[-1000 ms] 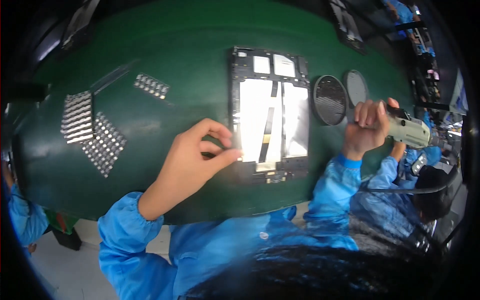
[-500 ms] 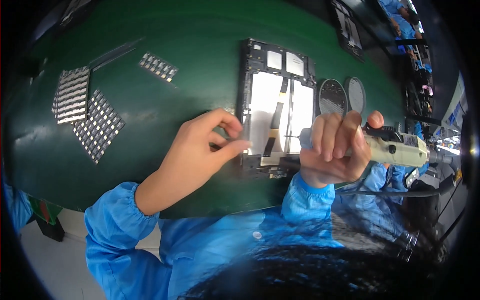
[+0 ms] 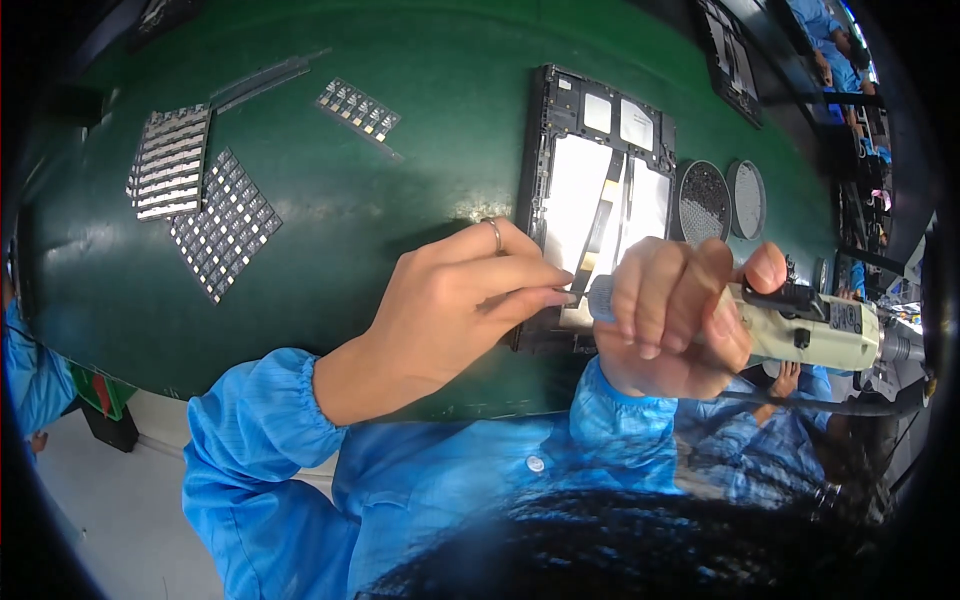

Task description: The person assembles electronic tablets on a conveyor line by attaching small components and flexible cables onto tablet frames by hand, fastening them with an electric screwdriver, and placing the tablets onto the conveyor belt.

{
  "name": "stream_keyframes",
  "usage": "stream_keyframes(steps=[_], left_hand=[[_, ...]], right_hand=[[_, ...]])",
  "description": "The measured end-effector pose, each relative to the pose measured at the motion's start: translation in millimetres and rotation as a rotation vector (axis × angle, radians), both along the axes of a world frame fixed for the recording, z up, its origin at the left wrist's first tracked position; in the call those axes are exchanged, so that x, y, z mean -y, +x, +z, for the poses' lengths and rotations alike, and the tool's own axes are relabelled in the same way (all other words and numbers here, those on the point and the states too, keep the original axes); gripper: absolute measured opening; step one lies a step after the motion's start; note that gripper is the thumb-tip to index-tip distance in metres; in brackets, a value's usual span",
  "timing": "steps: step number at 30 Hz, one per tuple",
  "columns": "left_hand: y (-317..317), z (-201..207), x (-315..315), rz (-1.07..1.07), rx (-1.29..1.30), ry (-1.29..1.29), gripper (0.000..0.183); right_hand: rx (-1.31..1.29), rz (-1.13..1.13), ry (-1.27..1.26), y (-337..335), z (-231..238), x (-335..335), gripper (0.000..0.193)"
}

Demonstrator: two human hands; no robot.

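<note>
My right hand [image 3: 665, 315] grips a cream electric screwdriver [image 3: 835, 338], held sideways with its bluish nose and thin bit pointing left. My left hand [image 3: 450, 295], with a ring on one finger, has its thumb and fingertips closed together at the end of that bit. Whether a tiny part is pinched there is too small to make out. Behind both hands lies an opened tablet [image 3: 572, 190], its black frame holding silvery white battery panels and a dark ribbon cable. My hands and the screwdriver hide its lower part.
Two round dishes stand right of the tablet: one with small dark pieces [image 3: 704, 190], one pale [image 3: 748, 200]. Component sheets [image 3: 172, 165] [image 3: 226, 228], a smaller strip [image 3: 357, 110] and thin strips [image 3: 262, 82] lie left. Another device [image 3: 732, 62] is at far right. People in blue work nearby.
My left hand has moved right and its fingertips have closed at the screwdriver's bit; before, they were apart beside the tablet's left edge. The whole view has shifted slightly.
</note>
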State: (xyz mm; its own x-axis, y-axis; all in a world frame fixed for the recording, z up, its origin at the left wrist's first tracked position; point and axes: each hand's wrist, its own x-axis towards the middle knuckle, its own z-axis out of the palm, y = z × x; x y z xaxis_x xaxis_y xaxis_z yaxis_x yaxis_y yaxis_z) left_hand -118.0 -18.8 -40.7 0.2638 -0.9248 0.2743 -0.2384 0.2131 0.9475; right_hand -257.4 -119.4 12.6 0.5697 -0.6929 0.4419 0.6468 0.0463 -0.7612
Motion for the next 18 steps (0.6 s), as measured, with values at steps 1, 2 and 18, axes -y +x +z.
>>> stream_keyframes(steps=[1,2,18], left_hand=[[0.2,0.0,-0.4,0.001,0.0,-0.001,0.016],[0.1,0.4,-1.1,-0.001,-0.003,0.017,0.014],[3.3,8.0,1.3,0.051,0.296,-0.104,0.026]], right_hand=[[0.0,-0.001,0.048,-2.1,0.6,-1.8,0.032],[0.0,-0.003,0.097,-3.3,0.6,-2.6,0.031],[-0.059,-0.043,0.001,2.2,2.1,-0.6,0.033]])
